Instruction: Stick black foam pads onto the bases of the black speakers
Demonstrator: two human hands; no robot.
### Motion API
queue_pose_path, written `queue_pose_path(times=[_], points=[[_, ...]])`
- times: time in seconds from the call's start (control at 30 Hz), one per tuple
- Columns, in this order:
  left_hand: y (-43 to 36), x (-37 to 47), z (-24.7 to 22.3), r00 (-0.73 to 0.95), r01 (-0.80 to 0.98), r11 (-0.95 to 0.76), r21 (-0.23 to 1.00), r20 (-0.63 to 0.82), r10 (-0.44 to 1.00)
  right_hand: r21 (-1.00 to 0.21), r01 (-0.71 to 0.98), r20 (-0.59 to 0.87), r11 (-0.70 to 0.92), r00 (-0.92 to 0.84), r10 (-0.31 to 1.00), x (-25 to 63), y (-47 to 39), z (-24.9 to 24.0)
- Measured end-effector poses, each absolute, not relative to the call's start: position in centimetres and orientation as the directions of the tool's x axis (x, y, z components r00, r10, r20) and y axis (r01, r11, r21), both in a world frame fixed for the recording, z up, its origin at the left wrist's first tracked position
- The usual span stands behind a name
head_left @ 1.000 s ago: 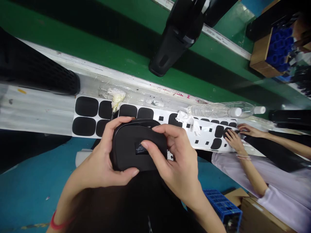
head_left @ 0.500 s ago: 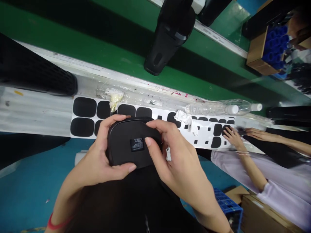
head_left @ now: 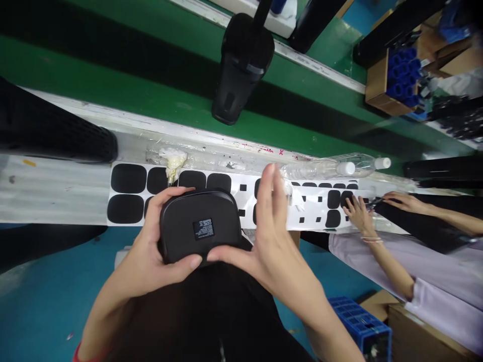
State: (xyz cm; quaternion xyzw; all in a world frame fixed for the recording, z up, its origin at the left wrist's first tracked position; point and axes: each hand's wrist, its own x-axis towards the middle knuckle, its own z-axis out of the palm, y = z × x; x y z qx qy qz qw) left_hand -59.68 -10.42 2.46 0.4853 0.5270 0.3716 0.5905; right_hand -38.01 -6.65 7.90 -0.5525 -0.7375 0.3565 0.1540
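Observation:
My left hand (head_left: 147, 251) is closed around the left side of a black device (head_left: 222, 236). The device's flat rounded end faces me, and a small dark label (head_left: 204, 229) with white print sits at its middle. My right hand (head_left: 273, 241) is open, its fingers straight and raised off the device. Only the right thumb meets the lower edge, close to the left thumb. Beyond the device lies a white sheet (head_left: 247, 201) bearing black rounded pads (head_left: 126, 208) and small black squares. The rest of the device's body is hidden.
A crumpled tissue (head_left: 174, 161) and clear plastic bottles (head_left: 328, 168) lie along the bench. Tall black devices stand at the left (head_left: 56, 130) and on the green surface (head_left: 241, 70). At right, a co-worker's hands (head_left: 358, 216) work over the sheet; a blue crate (head_left: 358, 322) stands below.
My right hand has come off the device's face, its fingers now straightened upward and its thumb moved to the lower edge. The left hand keeps its hold. The view has shifted slightly.

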Motion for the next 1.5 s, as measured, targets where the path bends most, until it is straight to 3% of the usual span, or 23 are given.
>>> queue_pose_path(times=[0.07, 0.13, 0.23, 0.33, 0.57, 0.8, 0.97, 1.13, 1.3, 1.5], points=[[-10.3, -59.1, 2.9, 0.100, 0.026, 0.311, 0.950, -0.312, 0.945, -0.832, 0.552, -0.334, -0.050, -0.427, 0.840, -37.6, -6.6, 6.3], [-10.1, -58.3, 3.4, -0.011, -0.041, 0.393, 0.918, -0.394, 0.919, -0.895, 0.381, -0.410, -0.230, -0.504, 0.761, -37.5, -6.7, 4.9], [-9.8, -56.8, 4.3, -0.190, -0.159, 0.473, 0.867, -0.497, 0.847, -0.916, 0.181, -0.397, -0.358, -0.524, 0.754, -37.8, -7.0, 4.0], [-9.3, -55.7, 5.0, -0.253, -0.286, 0.512, 0.810, -0.579, 0.775, -0.910, 0.104, -0.401, -0.400, -0.461, 0.792, -38.0, -7.2, 4.3], [-8.5, -55.3, 5.8, -0.211, -0.400, 0.516, 0.757, -0.624, 0.752, -0.921, 0.096, -0.385, -0.377, -0.353, 0.852, -38.2, -7.6, 4.5], [-8.4, -55.6, 5.6, -0.158, -0.191, 0.512, 0.837, -0.541, 0.826, -0.920, 0.122, -0.388, -0.372, -0.158, 0.908, -39.1, -6.7, 4.1], [-8.2, -55.7, 5.7, -0.161, -0.195, 0.529, 0.826, -0.559, 0.813, -0.943, 0.163, -0.307, -0.290, -0.092, 0.947, -39.8, -6.5, 4.1], [-8.3, -55.7, 5.6, -0.182, -0.105, 0.530, 0.841, -0.540, 0.822, -0.927, 0.289, -0.288, -0.240, -0.139, 0.947, -40.1, -6.7, 4.5], [-8.5, -55.9, 5.4, -0.159, -0.104, 0.510, 0.854, -0.520, 0.839, -0.940, 0.126, -0.340, -0.317, -0.279, 0.898, -39.8, -6.7, 4.7], [-9.3, -57.1, 4.8, -0.002, 0.084, 0.422, 0.903, -0.424, 0.906, -0.935, 0.153, -0.353, -0.319, -0.350, 0.868, -39.2, -7.2, 4.7]])
